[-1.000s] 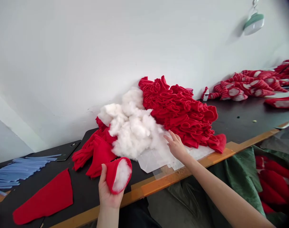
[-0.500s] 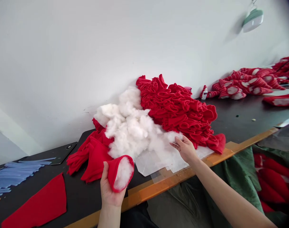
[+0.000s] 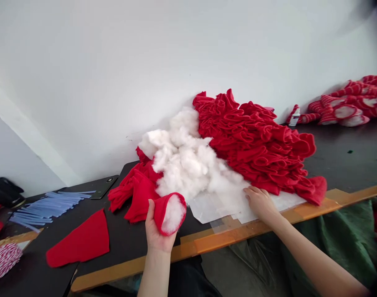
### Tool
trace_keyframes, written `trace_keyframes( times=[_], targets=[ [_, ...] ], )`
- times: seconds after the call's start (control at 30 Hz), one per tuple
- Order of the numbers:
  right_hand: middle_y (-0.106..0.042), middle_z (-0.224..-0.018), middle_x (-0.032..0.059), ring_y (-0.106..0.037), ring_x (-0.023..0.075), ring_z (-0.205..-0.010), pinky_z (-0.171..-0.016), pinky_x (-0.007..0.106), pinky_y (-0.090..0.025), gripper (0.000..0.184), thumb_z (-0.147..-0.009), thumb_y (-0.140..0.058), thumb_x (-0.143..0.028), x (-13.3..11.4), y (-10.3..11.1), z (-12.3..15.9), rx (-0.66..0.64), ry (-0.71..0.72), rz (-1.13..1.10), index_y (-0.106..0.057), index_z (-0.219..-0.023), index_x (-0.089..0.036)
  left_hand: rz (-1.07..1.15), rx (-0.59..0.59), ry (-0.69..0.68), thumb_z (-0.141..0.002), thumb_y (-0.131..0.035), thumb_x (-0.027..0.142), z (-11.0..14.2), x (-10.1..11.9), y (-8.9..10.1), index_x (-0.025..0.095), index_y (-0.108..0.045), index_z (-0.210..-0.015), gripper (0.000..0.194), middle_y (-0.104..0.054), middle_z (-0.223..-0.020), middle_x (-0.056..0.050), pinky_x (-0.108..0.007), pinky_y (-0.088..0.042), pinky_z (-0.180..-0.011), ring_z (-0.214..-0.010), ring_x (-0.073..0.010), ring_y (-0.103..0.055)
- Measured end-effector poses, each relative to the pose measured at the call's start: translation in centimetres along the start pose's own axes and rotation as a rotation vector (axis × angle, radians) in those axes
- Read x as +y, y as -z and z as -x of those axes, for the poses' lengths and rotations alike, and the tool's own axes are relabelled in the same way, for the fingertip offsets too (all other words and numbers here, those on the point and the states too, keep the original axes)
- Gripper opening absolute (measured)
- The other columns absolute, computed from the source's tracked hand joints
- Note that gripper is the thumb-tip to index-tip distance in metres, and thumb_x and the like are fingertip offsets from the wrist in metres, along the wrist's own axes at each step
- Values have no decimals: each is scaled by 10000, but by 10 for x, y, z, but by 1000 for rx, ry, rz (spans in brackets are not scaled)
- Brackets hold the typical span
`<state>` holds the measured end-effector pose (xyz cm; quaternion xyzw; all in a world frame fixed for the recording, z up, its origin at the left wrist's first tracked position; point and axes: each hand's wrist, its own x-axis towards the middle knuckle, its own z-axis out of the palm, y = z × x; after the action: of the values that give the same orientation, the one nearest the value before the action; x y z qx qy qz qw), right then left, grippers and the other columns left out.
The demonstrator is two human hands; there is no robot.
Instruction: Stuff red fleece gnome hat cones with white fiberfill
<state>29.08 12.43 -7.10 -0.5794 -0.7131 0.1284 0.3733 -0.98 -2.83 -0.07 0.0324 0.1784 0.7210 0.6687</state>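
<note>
The worktop (image 3: 123, 243) ends along its front in a brown taped edge (image 3: 216, 238), with dark surface showing between a flat red piece (image 3: 83, 243) and my left hand (image 3: 160, 235). That hand grips a red fabric pouch (image 3: 160, 211) near the edge, its rounded mouth tilted towards me and packed with white stuffing (image 3: 173, 215). My right hand (image 3: 262, 204), fingers curled, is at the fringe of the fluffy white pile (image 3: 188, 165), just beside the crumpled red heap (image 3: 253, 144); I can't tell whether it pinches any.
</note>
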Motion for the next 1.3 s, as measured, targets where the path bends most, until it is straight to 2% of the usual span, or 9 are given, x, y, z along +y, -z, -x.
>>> trace_keyframes(
  times=[0.17,0.27,0.33,0.5,0.63,0.77,0.9,1.07,1.3],
  targets=[
    [-687,-890,129,-653,255,-857,-814,388,-504,236,-770,-441,-108,-34,12,29,-115,90,-71,-650,-875,-138,7,157,-42,-861,-487,407,2,-6,-11,165,-710,-826,331,-742,-843,-87,-483,-392,-989,-854,-244,-680],
    [-675,-767,38,-674,200,-733,-693,328,-549,285,-849,-489,-277,-93,17,55,-225,83,-552,-518,-1114,-178,-4,217,-82,-868,-493,361,3,-17,-19,145,-697,-815,302,-739,-805,-87,-453,-476,-883,-780,-234,-687],
    [-651,-711,8,-657,178,-674,-646,309,-547,207,-850,-526,-299,-137,13,73,-277,116,-812,-517,-1032,-202,-32,210,-91,-875,-479,349,4,-25,-23,118,-689,-811,318,-731,-772,-100,-404,-524,-780,-727,-227,-685],
    [-583,-890,82,-561,218,-874,-745,374,-506,193,-853,-506,-185,-200,-22,99,-7,476,-592,-625,-701,-180,-66,104,25,-908,-367,420,12,-42,-26,52,-674,-773,498,-695,-727,-138,-240,-524,-580,-637,-171,-659],
    [-581,-809,69,-550,177,-753,-674,309,-523,255,-896,-387,-112,-207,-33,111,-1,635,-493,-622,-813,-167,36,58,105,-891,-401,449,19,-42,-22,95,-648,-670,485,-649,-610,-64,-209,-524,-632,-563,-119,-622],
    [-552,-1078,93,-553,195,-989,-839,311,-511,311,-811,-463,-41,-201,-28,121,-4,552,-585,-536,-1073,-191,-14,119,175,-863,-398,534,19,-36,-17,63,-656,-732,552,-679,-674,-110,-255,-533,-617,-607,-164,-643],
    [-567,-944,70,-559,193,-889,-757,316,-514,242,-795,-476,-30,-193,-27,120,117,478,-580,-544,-952,-202,-75,134,104,-884,-372,501,15,-35,-12,33,-656,-812,552,-695,-751,-153,-280,-535,-624,-682,-198,-657],
    [-604,-801,38,-541,163,-749,-649,272,-480,232,-874,-426,-63,-198,-23,115,-51,653,-534,-602,-799,-194,2,70,122,-890,-382,481,18,-40,-15,75,-633,-651,534,-637,-560,-78,-208,-502,-516,-491,-119,-585],
    [-439,-884,79,-395,225,-823,-694,372,-438,201,-656,-478,19,-201,-37,104,250,432,-248,-539,-715,-162,-65,87,62,-888,-429,410,19,-53,-26,41,-689,-786,463,-709,-815,-161,-321,-522,-790,-767,-215,-675]
  ],
)
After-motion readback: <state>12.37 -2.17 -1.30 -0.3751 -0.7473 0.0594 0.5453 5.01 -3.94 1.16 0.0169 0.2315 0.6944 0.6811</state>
